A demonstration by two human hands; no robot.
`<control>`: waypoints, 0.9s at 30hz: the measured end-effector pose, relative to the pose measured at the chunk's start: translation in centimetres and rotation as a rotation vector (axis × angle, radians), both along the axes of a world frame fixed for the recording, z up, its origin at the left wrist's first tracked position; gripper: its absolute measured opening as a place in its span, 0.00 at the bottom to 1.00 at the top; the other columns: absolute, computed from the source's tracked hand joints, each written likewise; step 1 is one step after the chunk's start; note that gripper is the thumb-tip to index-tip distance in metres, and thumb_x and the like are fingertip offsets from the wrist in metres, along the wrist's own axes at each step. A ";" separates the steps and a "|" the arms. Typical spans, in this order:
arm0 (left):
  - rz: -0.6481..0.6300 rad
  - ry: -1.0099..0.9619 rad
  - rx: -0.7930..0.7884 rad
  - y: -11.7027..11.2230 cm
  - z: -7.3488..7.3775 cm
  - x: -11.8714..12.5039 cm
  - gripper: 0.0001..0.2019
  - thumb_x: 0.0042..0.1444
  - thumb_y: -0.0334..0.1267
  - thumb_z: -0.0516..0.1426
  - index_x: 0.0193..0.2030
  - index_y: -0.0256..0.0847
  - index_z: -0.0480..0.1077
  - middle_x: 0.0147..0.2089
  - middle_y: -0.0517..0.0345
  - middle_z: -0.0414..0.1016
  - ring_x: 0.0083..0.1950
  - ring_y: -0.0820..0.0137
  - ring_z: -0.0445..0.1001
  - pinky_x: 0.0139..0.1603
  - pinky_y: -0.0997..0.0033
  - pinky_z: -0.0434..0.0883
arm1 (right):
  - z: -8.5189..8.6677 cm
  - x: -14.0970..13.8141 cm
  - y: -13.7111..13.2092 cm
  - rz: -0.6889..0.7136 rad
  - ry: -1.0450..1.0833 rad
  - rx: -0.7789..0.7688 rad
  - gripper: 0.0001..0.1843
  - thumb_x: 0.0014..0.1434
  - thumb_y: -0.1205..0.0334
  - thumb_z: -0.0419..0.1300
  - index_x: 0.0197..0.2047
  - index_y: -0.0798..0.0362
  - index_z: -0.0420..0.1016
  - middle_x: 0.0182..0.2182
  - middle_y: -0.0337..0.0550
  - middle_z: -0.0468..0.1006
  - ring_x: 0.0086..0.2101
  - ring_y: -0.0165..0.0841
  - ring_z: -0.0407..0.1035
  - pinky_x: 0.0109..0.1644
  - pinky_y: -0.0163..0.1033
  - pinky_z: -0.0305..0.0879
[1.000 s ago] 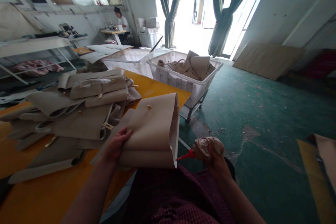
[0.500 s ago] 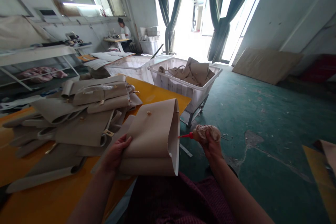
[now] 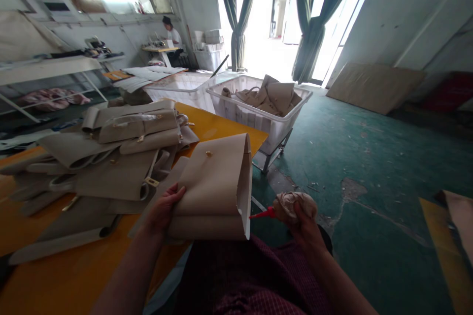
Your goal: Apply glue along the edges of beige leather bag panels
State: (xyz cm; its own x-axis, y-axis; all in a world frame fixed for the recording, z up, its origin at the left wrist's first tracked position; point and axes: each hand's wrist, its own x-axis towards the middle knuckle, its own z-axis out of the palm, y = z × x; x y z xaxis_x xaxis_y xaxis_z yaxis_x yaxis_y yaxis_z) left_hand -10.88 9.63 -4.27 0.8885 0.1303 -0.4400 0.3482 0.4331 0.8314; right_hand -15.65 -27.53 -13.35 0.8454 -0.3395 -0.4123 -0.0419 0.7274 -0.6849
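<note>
My left hand (image 3: 165,207) grips the left side of a beige bag panel (image 3: 210,187), thumb on top and the other fingers hidden beneath. The panel is folded, with a small gold-coloured stud on its face and its open side turned right. In my right hand (image 3: 303,221) is a squeeze bottle (image 3: 293,206) wrapped in cloth, held with fingers closed round it. Its red pointed nozzle (image 3: 261,213) aims left, with the tip at or very near the lower part of the panel's right edge; contact cannot be made out.
Several similar beige pieces (image 3: 111,177) with gold-coloured fittings lie piled on the orange-yellow table (image 3: 221,125). Beyond its corner stands a white wheeled bin (image 3: 254,125) holding more beige pieces. A person (image 3: 172,34) sits at a far sewing table. A board (image 3: 377,87) leans by the right wall.
The bottle in my right hand has moved down along the panel's right edge, its nozzle now lower. My left hand keeps its hold on the panel. The whole view has shifted slightly.
</note>
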 end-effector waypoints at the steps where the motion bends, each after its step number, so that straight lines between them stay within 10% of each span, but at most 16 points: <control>1: 0.004 0.000 -0.002 0.0 -0.1 0.0 0.24 0.26 0.33 0.78 0.35 0.37 0.79 0.30 0.58 0.82 0.28 0.70 0.77 0.26 0.77 0.74 | 0.2 -0.7 0.1 0.008 0.009 0.006 0.33 0.34 0.52 0.87 0.43 0.52 0.84 0.43 0.43 0.86 0.42 0.41 0.81 0.41 0.37 0.82; 8: -0.129 0.036 -0.037 0.6 1.2 1.4 0.19 0.37 0.25 0.70 0.40 0.35 0.79 0.33 0.51 0.84 0.29 0.65 0.80 0.30 0.72 0.78 | 1.0 -4.6 0.2 0.049 0.026 0.087 0.31 0.38 0.53 0.86 0.44 0.53 0.84 0.45 0.48 0.86 0.46 0.46 0.81 0.45 0.42 0.83; 17: -0.383 0.214 0.148 -2.0 7.0 12.2 0.18 0.58 0.28 0.62 0.55 0.28 0.79 0.34 0.41 0.84 0.26 0.58 0.81 0.29 0.63 0.79 | 1.3 -3.6 -1.5 -0.176 0.127 0.243 0.24 0.46 0.60 0.83 0.45 0.49 0.82 0.38 0.42 0.87 0.43 0.49 0.83 0.45 0.51 0.85; 27: -0.440 -0.314 0.336 -4.3 19.3 16.9 0.09 0.64 0.23 0.59 0.47 0.26 0.79 0.36 0.51 0.85 0.31 0.66 0.83 0.35 0.73 0.78 | 3.3 -0.4 -3.8 -0.309 0.086 0.394 0.07 0.69 0.60 0.66 0.48 0.51 0.81 0.37 0.44 0.87 0.33 0.39 0.82 0.33 0.42 0.84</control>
